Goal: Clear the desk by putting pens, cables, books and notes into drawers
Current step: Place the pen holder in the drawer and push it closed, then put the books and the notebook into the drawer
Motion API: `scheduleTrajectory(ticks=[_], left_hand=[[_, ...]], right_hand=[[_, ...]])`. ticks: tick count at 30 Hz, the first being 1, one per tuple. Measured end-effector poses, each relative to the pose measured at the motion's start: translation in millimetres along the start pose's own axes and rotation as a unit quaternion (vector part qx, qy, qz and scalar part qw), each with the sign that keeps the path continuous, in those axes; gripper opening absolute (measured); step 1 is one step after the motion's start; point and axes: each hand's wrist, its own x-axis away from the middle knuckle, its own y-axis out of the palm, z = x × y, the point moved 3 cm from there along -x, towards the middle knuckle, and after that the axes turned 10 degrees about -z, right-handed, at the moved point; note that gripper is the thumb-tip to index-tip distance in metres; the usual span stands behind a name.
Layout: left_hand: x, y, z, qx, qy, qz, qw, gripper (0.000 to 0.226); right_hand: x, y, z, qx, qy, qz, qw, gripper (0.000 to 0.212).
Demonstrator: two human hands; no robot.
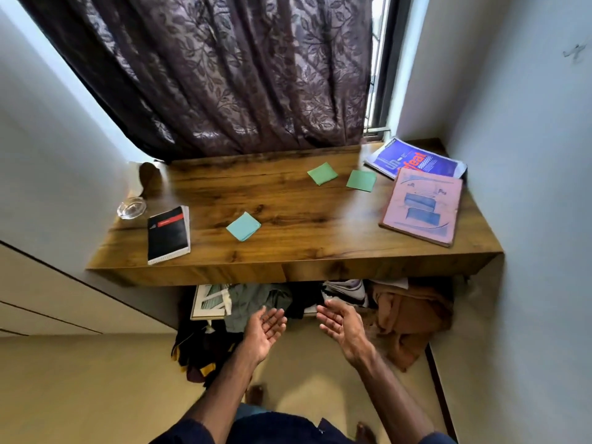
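Left hand (266, 331) and right hand (341, 328) are spread, palms up and empty, below the surface (288, 200) edge, probably readying for a drawer. Blue note (243, 226), black notebook (168, 233) and pink book (423, 208) lie scattered on top, none stowed.

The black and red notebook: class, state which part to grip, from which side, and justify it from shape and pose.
Probably its near short edge, from the front of the desk. The black and red notebook lies flat and thin, but that edge sits close to the front lip: slide it outward, then pinch top and underside. The left hand is nearer.
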Motion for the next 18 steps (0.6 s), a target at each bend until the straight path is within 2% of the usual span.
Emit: scheduleTrajectory(ticks=[8,18], left_hand=[[-45.6,-95.6,100.4,-0.097,-0.029,-0.037,0.994,0.029],[-60.7,-188.9,236.3,-0.094,-0.043,-0.060,0.993,0.031]], right_hand=[[-73.9,124.5,64.7,-0.010,-0.011,0.015,1.000,0.035],[-124.2,260.8,124.0,-0.027,-0.004,0.037,0.999,0.032]])
